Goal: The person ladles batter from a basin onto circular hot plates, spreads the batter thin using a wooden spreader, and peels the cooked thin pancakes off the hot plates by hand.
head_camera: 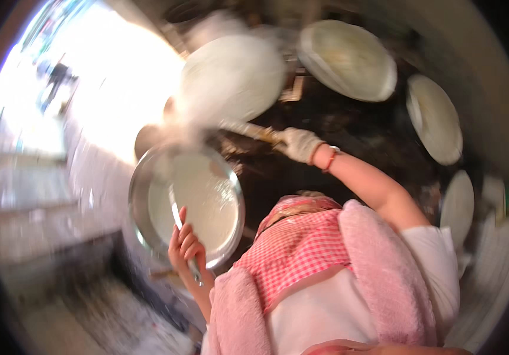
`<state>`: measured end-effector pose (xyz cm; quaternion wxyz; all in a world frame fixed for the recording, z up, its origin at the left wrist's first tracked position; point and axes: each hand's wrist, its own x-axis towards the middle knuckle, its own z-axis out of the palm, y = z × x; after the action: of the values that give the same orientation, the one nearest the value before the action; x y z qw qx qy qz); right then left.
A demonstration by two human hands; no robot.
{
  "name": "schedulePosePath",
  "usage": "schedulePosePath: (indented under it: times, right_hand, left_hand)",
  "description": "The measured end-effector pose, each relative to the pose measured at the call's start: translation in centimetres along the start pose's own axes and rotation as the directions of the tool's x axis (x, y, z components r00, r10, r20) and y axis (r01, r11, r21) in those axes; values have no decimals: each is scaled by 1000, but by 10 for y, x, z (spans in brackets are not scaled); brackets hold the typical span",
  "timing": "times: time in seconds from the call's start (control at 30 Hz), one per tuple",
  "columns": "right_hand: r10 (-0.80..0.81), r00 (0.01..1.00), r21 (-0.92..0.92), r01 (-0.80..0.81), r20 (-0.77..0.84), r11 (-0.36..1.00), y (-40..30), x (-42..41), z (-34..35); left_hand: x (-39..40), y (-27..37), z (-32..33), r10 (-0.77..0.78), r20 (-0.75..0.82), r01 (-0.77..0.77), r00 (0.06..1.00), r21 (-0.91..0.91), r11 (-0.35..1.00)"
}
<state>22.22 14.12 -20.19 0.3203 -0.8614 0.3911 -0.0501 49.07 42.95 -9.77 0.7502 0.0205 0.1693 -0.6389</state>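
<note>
My left hand (188,246), bare, grips the metal handle of a ladle or spoon (175,214). Its far end reaches over a wide steel basin (136,199) of milky white liquid (197,202); whether the tip is dipped in is unclear. In a knitted work glove, my right hand (301,144) is closed around a wooden handle (261,132). That handle runs left toward a round, pale-topped pan or lid (241,73), which is blurred by motion and steam. Where the handle joins it cannot be made out.
Steam (192,126) drifts between the basin and the round pale piece. Several pale round pans or lids (347,62) curve along the right over a dark surface (307,111). Glare comes from the upper left. A pink towel (387,266) hangs over my checked apron (299,248).
</note>
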Motion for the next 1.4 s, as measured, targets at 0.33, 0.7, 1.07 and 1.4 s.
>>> schedulePosePath:
  times: [0.33, 0.7, 1.07, 1.4]
  right_hand:
    - [595, 779, 778, -244, -198, 579, 42, -172, -87]
    - [882, 438, 984, 113, -175, 140, 350, -93, -227]
    - [892, 416, 876, -349, -175, 334, 308, 3, -282]
    - [662, 386, 567, -342, -642, 749, 327, -58, -345]
  left_hand:
    - [1, -29, 54, -92, 49, 21, 995, 774, 632]
    - [122, -180, 93, -258, -108, 271, 960, 128, 954]
    - [103, -167, 93, -124, -32, 125, 992, 7, 992]
    - [42, -42, 58, -216, -200, 277, 956, 360, 891]
